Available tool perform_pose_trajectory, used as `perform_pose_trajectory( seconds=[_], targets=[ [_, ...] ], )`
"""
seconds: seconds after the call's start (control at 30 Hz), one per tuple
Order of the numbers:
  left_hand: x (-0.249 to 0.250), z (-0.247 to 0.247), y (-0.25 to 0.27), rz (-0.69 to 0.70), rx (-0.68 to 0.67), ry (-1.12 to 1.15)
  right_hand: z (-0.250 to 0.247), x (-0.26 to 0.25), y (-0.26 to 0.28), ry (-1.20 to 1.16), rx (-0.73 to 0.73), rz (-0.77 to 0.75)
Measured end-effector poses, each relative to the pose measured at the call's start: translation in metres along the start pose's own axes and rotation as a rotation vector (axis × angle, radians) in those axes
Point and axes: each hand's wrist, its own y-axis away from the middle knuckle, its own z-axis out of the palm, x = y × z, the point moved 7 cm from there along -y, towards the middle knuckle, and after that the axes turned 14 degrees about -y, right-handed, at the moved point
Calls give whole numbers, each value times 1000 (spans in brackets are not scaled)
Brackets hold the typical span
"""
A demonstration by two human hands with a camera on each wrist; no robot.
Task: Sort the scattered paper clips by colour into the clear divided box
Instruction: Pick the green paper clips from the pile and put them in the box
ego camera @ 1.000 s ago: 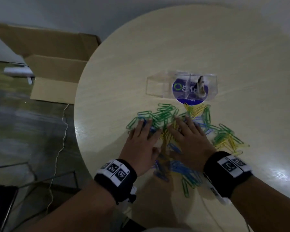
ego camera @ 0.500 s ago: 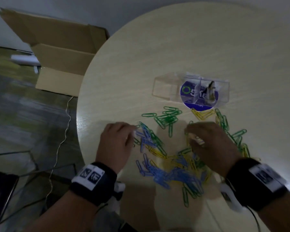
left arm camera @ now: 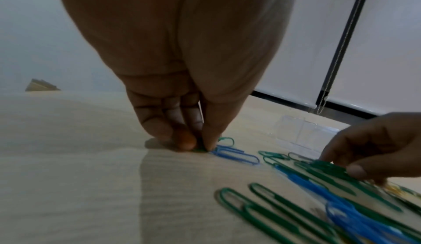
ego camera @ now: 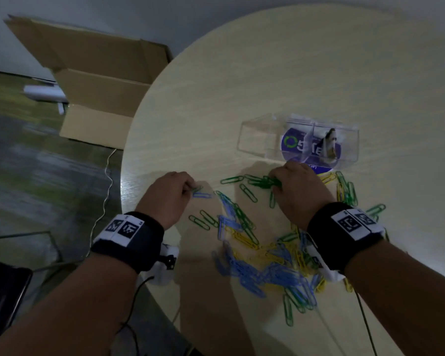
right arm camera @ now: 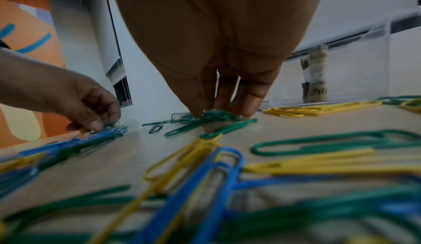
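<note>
Green, blue and yellow paper clips (ego camera: 254, 255) lie scattered flat on a round pale wood table (ego camera: 267, 73), spread between and below both hands. The left hand (ego camera: 168, 195) has its fingers curled down to the table, thumb and fingertips (left arm camera: 187, 141) pinching the end of a green clip (left arm camera: 226, 139), with a blue clip (left arm camera: 237, 156) lying just beside the fingertips on the side toward the right hand. The right hand (ego camera: 299, 191) also reaches down with its fingers bunched narrowly, their tips gathering a small cluster of green clips (right arm camera: 214, 116) against the table. Just beyond the right hand stands the clear divided box (ego camera: 298, 140), upright on the table, with a round purple label showing through its floor and a small crumpled scrap of paper (ego camera: 329, 147) in its compartment farthest from the left hand; the compartment nearest the left hand looks bare. A few yellow clips (ego camera: 328, 178) lie between the right hand and the box. Both wrists wear black bands (ego camera: 129, 237) with black-and-white square markers. Past the left hand, off the table edge, an open cardboard box (ego camera: 95, 98) sits on the floor.
</note>
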Motion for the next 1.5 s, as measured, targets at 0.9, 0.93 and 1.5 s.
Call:
perform_pose_trajectory(
  seconds=[0.9,0.93,1.5],
  targets=[
    [41,-1,-31,-44,16,75,-8,23,12,-105,62,163],
    [35,-2,-30,-61,-1,76,-9,22,12,-107,66,162],
    [18,-5,-24,-71,115,12,-3,-8,-10,-123,39,83]
  ],
)
